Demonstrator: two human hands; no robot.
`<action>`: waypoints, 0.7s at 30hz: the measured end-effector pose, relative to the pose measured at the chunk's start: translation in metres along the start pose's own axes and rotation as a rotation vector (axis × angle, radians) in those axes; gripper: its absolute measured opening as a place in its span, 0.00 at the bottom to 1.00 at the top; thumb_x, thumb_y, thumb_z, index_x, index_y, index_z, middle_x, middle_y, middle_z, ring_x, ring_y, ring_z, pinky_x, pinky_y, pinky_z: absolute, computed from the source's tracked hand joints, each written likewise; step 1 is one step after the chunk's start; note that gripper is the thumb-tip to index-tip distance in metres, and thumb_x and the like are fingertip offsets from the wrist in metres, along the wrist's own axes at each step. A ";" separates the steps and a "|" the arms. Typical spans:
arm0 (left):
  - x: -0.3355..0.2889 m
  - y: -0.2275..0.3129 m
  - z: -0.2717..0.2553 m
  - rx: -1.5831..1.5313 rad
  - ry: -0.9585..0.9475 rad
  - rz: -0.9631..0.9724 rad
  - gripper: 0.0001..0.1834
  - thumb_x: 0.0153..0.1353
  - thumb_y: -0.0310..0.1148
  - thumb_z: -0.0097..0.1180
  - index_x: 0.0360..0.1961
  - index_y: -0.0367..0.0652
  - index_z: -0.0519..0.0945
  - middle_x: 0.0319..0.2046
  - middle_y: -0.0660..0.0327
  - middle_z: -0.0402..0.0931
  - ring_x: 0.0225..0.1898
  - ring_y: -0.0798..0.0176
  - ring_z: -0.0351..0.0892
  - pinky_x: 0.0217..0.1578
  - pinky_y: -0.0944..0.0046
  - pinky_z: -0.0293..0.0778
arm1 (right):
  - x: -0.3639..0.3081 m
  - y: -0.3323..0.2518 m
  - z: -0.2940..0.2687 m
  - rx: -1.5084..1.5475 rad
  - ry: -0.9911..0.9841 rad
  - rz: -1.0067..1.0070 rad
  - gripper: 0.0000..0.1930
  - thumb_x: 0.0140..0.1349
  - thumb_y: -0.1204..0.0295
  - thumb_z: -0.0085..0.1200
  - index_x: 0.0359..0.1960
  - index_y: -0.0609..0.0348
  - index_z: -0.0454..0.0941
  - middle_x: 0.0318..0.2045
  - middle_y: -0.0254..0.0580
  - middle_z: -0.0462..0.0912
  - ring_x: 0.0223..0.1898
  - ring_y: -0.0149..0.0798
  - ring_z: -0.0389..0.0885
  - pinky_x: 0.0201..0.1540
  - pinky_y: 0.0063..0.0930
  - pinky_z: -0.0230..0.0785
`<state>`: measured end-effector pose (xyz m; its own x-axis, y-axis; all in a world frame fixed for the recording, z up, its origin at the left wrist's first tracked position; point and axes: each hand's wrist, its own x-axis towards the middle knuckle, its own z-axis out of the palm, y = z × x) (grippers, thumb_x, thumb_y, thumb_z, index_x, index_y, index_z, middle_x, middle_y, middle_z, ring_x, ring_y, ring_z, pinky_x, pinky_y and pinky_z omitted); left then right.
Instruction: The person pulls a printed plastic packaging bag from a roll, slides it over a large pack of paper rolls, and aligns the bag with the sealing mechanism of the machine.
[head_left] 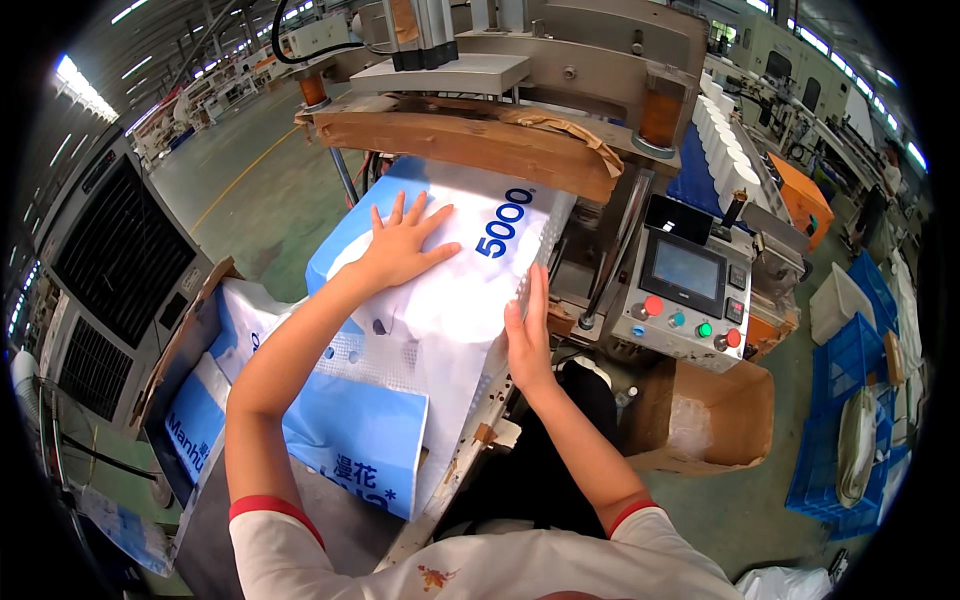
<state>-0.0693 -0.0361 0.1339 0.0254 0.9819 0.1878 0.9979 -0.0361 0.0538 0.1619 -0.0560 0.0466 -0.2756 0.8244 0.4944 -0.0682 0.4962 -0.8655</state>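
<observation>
A stack of blue and white printed plastic bags (452, 292) lies on the machine's bed, its far end reaching under a brown-covered crossbar (465, 145). My left hand (408, 248) rests flat on top of the stack with its fingers spread. Along the stack's right edge, my right hand (530, 338) is held upright, fingers stretched out and thumb apart, touching the dotted border. Closer to me, a blue printed bag part (350, 415) hangs over the near side of the bed. I see nothing gripped in either hand.
A control box (685, 285) with a screen and coloured buttons stands right of the bed. Below it sits an open cardboard box (745, 415). Blue crates (840, 380) are stacked farther right. At left are a carton (205, 310) holding more bags and a large grey vented unit (120, 235).
</observation>
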 end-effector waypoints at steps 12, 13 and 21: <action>0.008 -0.004 0.016 -0.079 -0.017 -0.037 0.41 0.61 0.70 0.37 0.71 0.62 0.58 0.72 0.43 0.44 0.72 0.34 0.37 0.64 0.26 0.30 | -0.019 0.013 0.030 0.107 0.074 0.001 0.39 0.73 0.49 0.26 0.71 0.70 0.35 0.73 0.61 0.33 0.74 0.54 0.30 0.73 0.45 0.29; 0.008 -0.004 0.017 -0.083 -0.009 -0.036 0.41 0.61 0.70 0.37 0.71 0.62 0.58 0.72 0.43 0.44 0.72 0.33 0.37 0.64 0.26 0.30 | -0.019 0.015 0.031 0.110 0.088 -0.001 0.39 0.73 0.49 0.26 0.71 0.70 0.35 0.73 0.61 0.32 0.75 0.54 0.30 0.73 0.45 0.29; 0.007 -0.002 0.013 -0.105 -0.004 -0.038 0.41 0.61 0.69 0.38 0.71 0.61 0.59 0.71 0.42 0.44 0.72 0.32 0.38 0.64 0.26 0.30 | -0.017 0.020 0.037 0.211 0.107 0.027 0.39 0.72 0.48 0.26 0.71 0.70 0.37 0.73 0.62 0.35 0.75 0.54 0.32 0.72 0.47 0.27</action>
<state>-0.0702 -0.0267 0.1222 -0.0124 0.9836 0.1798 0.9865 -0.0174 0.1630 0.1302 -0.0704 0.0183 -0.1780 0.8662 0.4668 -0.2645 0.4148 -0.8706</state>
